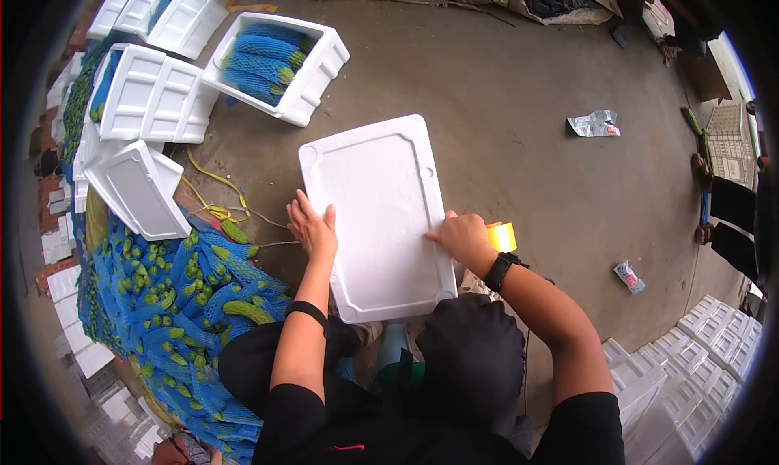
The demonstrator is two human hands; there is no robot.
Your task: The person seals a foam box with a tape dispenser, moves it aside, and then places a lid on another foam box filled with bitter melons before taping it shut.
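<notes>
Left hand (312, 228) lies flat, fingers spread, on the left edge of the white rectangular foam lid (377, 213); right hand (464, 238) curls loosely against its right edge, beside a yellow tape roll (502, 236). The lid, with rounded corners and a shallow raised rim, sits on the grey concrete floor (519, 75) before the person. Beyond, an open white foam box (324, 67) holds blue-netted green cucumbers (264, 59); a heap of blue-netted cucumbers (187, 303) lies left.

Netted cucumber pile (191, 303), open foam box (280, 66)
</notes>
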